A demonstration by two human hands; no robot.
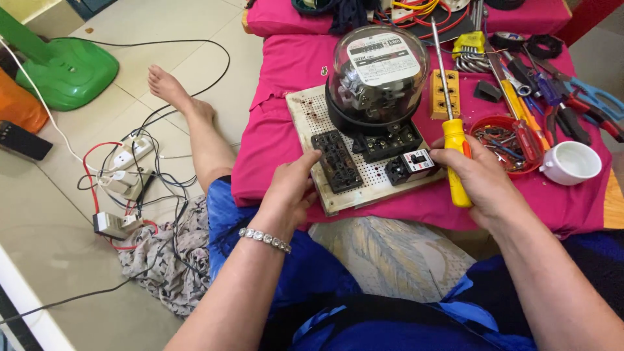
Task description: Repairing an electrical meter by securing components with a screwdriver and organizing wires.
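Hands steady a perforated white mounting board (364, 175) on a pink-clothed tabletop (279, 71).

The left hand (289, 188) pinches the board's near edge beside one black rectangular socket block (337, 160); the right hand (478, 179) is closed round one yellow-handled long-shaft screwdriver (455, 153), touching one small black-and-white breaker (419, 162). Keeping the board flat and firmly braced would help. One glass-domed meter (377, 75) sits behind.

A low bench (614, 201) is covered with a pink cloth (286, 156). On the cloth lie a perforated board (312, 114), a white cup (572, 162), a red dish (494, 123) and many hand tools (559, 97).
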